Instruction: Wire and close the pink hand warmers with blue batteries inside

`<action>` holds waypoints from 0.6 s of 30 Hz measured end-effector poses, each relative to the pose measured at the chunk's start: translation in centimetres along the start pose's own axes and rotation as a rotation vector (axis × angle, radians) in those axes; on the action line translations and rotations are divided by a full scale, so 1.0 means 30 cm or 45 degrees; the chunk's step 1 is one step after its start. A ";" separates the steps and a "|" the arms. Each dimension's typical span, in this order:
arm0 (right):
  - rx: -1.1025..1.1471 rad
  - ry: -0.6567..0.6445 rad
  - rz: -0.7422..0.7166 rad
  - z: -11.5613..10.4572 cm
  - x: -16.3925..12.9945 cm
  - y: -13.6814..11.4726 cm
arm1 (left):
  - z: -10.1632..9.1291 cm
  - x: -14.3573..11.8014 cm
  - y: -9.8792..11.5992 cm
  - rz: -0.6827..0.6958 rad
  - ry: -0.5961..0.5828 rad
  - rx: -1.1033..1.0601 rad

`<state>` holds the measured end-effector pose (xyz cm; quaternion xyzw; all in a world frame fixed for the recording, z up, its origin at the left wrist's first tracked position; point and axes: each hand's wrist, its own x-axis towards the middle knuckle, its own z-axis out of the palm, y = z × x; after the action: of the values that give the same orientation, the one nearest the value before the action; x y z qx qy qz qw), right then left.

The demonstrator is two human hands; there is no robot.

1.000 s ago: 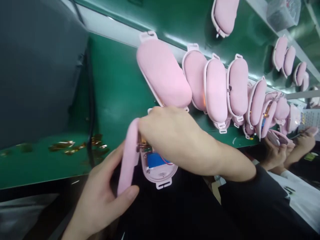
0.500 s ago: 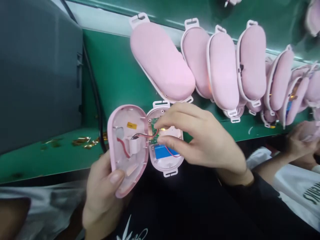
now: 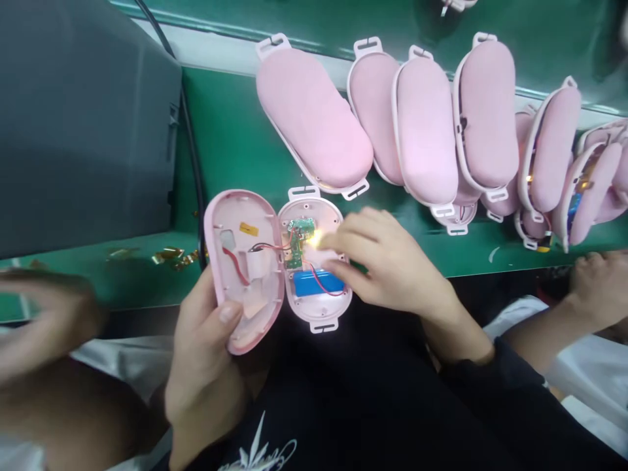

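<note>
My left hand (image 3: 203,330) grips the lower left edge of a pink shell half (image 3: 267,307), its thumb over the rim. Joined to that half by thin red and black wires (image 3: 269,246), a second shell half (image 3: 316,311) with strap loops lies open beside it. Inside are a green circuit board (image 3: 297,245) and a blue battery (image 3: 316,283). My right hand (image 3: 387,258) reaches over this second half from the right, finger and thumb drawn together beside a bright yellow light (image 3: 314,238). What they pinch, if anything, I cannot make out.
Several closed pink cases (image 3: 314,118) lie in a row along the green bench (image 3: 220,131). A dark grey box (image 3: 88,131) stands at left beside a black cable (image 3: 192,150), with gold-coloured scraps (image 3: 169,255) nearby. Co-workers' hands show at left (image 3: 49,320) and right (image 3: 598,288).
My right hand has drawn slightly back from the circuit board, uncovering more of it and a brighter light. The shell halves sit slightly higher and further left in view. A co-worker's hand has appeared at left.
</note>
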<state>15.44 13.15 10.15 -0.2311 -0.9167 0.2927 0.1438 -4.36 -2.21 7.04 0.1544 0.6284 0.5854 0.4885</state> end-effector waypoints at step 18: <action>-0.075 0.058 -0.085 0.072 -0.026 -0.043 | -0.065 0.002 -0.040 0.063 -0.027 0.115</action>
<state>14.80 10.79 9.13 -0.2112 -0.9286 0.2552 0.1674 -5.49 -3.62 5.64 0.1981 0.6450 0.5665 0.4730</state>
